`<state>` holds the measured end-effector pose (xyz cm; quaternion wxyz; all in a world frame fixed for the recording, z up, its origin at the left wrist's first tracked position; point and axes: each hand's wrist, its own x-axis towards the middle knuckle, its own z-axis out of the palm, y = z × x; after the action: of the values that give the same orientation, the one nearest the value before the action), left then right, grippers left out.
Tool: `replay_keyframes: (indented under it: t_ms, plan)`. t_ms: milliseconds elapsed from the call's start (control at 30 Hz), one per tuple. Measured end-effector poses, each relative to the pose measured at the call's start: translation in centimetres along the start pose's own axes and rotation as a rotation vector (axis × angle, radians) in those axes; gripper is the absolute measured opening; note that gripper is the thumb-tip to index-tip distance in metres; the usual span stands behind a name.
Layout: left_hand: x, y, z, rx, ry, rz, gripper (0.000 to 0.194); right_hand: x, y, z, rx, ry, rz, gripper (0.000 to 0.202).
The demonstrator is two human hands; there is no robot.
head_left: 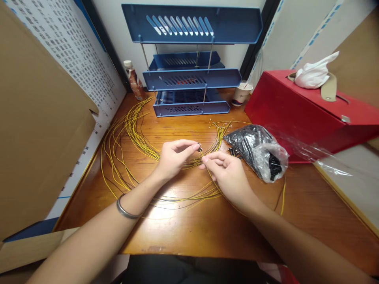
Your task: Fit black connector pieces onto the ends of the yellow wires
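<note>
Desk (183, 238) is crowded at the back: blue three-tier file tray (231, 79), capped drink bottle (135, 83) left of it, paper cup (241, 96) right. Red box (281, 106) takes the right side, white tissue (314, 75) sticking out of its top. Brown cardboard (38, 102) and a printed white sheet (77, 59) wall off the left. Clear plastic bag (257, 150) of small black parts sits just beside the right hand (229, 173), crowding that side; loose black pieces (235, 152) lie at its near left edge. Both hands block part of the wire bundle (145, 144) behind them.

Left hand (174, 159) pinches a tiny black connector (199, 146) between thumb and forefinger, grip narrow. Right hand pinches a thin yellow wire (201, 152) right next to it, also narrow. Both items are held over the desk centre; can't tell if the wire is seated in the connector. Bundle is yellow and dark strands, curved in a wide loop, small shiny tips at the right end.

Desk is glossy orange-brown woodgrain, tray has slanted slots and thin metal posts, bag is crinkled and see-through. Grey metallic bangle (126, 209) on left wrist.
</note>
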<state>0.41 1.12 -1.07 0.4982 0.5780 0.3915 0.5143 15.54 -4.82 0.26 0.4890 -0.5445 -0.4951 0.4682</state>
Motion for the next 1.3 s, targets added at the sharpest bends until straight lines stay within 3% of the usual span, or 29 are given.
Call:
replay_keyframes:
  t_ms: [400,667,1033,1300]
  plan:
    - [-0.35,0.41,0.33,-0.004,-0.085,-0.061,0.025,-0.04,0.15,-0.01,-0.009,0.034,-0.014,0.024]
    - [-0.05,-0.06,0.11,0.031,0.029,-0.006,0.026,0.05,0.31,0.09,-0.012,0.004,0.013,0.023]
    - [-0.48,0.38,0.44,0.007,-0.09,-0.035,0.026,0.04,0.23,-0.04,-0.024,0.034,-0.02,0.026]
    - [0.05,-0.14,0.02,0.046,0.068,0.051,0.026,0.02,0.08,0.05,-0.041,-0.001,0.001,0.024]
